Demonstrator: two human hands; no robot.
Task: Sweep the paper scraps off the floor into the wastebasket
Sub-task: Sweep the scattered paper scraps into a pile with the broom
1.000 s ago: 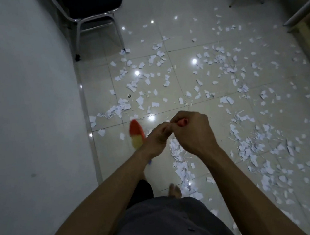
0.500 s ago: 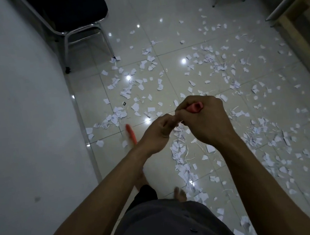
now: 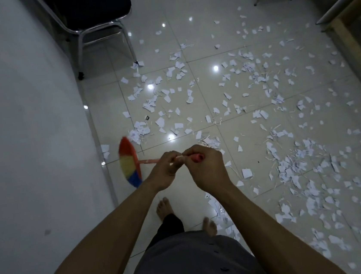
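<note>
Floor (image 3: 186, 34): glossy pale tiles, running ahead of your hands and to their right. Wall (image 3: 28, 131): plain, just left of your left hand. Chair (image 3: 93, 9): dark seat, metal legs, well ahead of your hands, close to the wall. Paper scraps (image 3: 291, 169): white, torn, strewn thickly ahead of and to the right of your right hand, with a thinner trail below it near your bare feet (image 3: 164, 208); not gathered into one heap. Wastebasket: not in view. Broom (image 3: 129, 163): red, yellow and blue bristle head, left of your left hand beside the wall; blurred, contact with the tiles cannot be told. Right hand (image 3: 209, 167): curled round the red end of the handle (image 3: 147, 162). Left hand (image 3: 164, 172): curled round the handle, just beside the right. Step in hand, by judgement: early sweeping, at the wall side. Next move calls for drawing the head rightward, herding scraps into one pile, with light pressure so they do not flutter off.
</note>
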